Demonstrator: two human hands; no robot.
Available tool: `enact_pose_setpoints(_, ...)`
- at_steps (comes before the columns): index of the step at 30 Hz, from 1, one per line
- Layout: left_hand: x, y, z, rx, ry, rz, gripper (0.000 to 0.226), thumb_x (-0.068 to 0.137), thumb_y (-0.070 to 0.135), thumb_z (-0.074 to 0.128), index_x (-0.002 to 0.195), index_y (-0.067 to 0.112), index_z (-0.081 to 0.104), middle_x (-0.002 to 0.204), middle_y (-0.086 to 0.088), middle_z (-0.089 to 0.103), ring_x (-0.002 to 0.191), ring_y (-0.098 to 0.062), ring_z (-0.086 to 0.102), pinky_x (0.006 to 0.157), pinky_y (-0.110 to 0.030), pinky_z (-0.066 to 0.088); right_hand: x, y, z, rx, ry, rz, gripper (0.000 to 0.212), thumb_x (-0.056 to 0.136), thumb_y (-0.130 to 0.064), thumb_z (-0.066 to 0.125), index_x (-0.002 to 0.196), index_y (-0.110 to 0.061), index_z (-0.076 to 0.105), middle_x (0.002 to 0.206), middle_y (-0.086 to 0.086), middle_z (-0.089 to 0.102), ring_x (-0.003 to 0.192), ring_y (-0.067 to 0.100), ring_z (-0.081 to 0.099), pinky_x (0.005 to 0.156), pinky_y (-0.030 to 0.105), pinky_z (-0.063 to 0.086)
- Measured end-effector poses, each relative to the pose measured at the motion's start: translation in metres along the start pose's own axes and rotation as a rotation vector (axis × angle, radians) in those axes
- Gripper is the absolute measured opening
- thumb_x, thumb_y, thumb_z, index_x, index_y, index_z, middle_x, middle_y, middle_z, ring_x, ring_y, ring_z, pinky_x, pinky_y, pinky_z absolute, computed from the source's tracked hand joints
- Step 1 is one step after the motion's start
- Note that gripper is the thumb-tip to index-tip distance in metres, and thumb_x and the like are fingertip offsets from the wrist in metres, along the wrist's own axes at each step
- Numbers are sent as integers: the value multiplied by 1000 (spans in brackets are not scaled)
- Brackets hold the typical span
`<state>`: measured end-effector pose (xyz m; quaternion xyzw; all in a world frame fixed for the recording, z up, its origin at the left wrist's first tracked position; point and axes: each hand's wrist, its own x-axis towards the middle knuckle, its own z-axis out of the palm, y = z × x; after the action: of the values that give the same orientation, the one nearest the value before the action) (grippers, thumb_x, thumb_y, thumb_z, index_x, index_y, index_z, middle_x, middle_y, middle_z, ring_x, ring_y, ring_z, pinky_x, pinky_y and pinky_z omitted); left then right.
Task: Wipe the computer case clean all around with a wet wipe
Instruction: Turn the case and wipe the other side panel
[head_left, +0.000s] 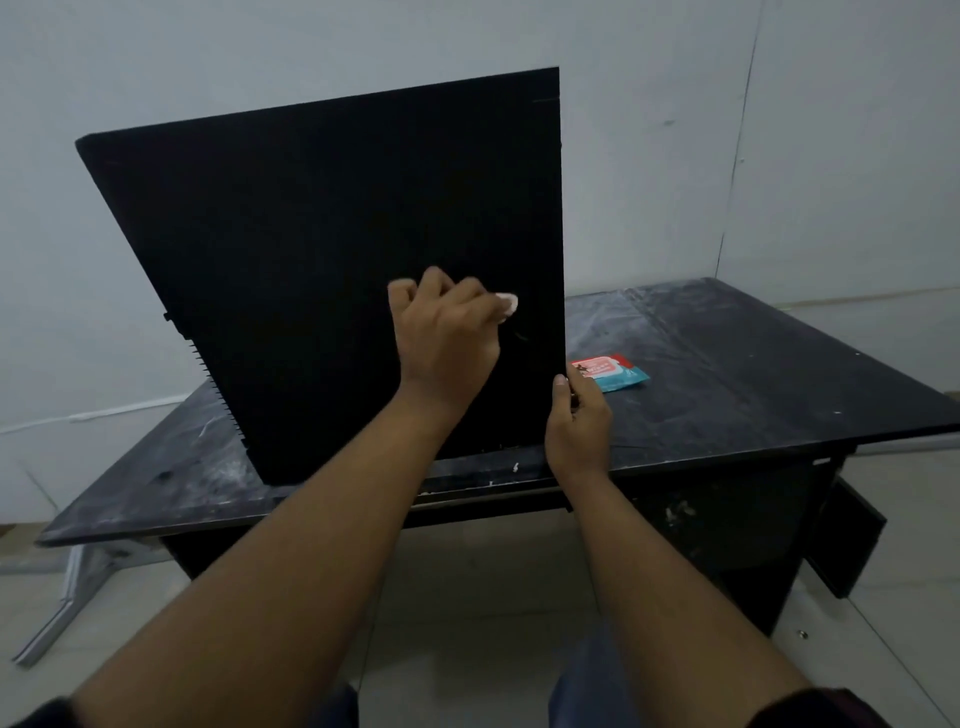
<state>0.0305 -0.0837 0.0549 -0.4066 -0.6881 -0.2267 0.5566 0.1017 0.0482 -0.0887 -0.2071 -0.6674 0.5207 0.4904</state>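
While right hand (576, 421) grips case (337, 234), left hand (447, 338) presses wipe (508, 304) — bunched.

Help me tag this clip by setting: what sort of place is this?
Probably a bare workroom or storeroom: a scuffed, dusty black desk, plain white walls, and a computer case standing on the desk.

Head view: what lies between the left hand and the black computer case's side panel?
A crumpled white wet wipe, held by the left hand against the black computer case; the head view shows it.
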Motion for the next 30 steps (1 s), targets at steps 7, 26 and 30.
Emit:
enact_pose_setpoints(7, -71, 1, 11, -25, -348, 174, 14, 93, 21, 76, 90, 33, 82, 75, 9, 67, 75, -20, 55, 79, -40, 31, 1, 0, -2, -24, -3, -11, 32, 112, -29, 52, 136, -16, 69, 120, -13, 63, 109, -11, 56, 92, 8, 40)
enact_pose_setpoints(26, -43, 16, 21, -84, -235, 85, 12, 92, 21, 80, 84, 30, 81, 72, 7, 64, 70, -22, 52, 76, -41, 32, 5, 6, -4, 201, -22, 123, 54, 86, -17, 45, 132, -11, 73, 128, 5, 73, 126, 20, 64, 110, 47, 54)
enact_pose_setpoints(30, -108, 12, 23, -71, -476, 138, 16, 83, 19, 86, 90, 34, 84, 74, 10, 68, 73, -20, 54, 77, -38, 28, 5, 3, -5, 208, -33, 137, 55, 88, -20, 44, 135, -11, 71, 132, 5, 71, 128, 19, 62, 112, 46, 52)
